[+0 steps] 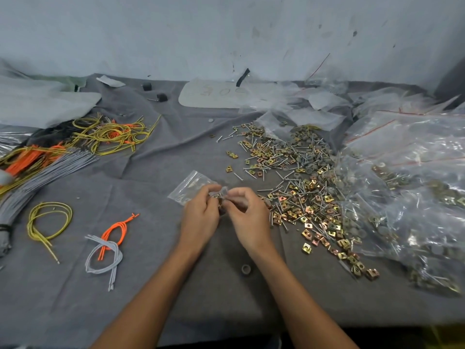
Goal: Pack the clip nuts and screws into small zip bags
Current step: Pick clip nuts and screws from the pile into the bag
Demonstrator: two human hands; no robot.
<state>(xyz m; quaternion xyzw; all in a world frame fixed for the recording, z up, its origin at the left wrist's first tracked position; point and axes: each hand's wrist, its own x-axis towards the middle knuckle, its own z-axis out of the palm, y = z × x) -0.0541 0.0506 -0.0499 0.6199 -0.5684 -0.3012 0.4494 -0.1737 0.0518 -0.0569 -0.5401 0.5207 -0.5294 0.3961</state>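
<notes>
Clear bag, left hand, right hand pinching

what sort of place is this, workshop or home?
Probably a parts-packing workbench: a loose heap of clip nuts and screws, large plastic bags of the same hardware, and bundled cords on a cloth-covered table.
</notes>
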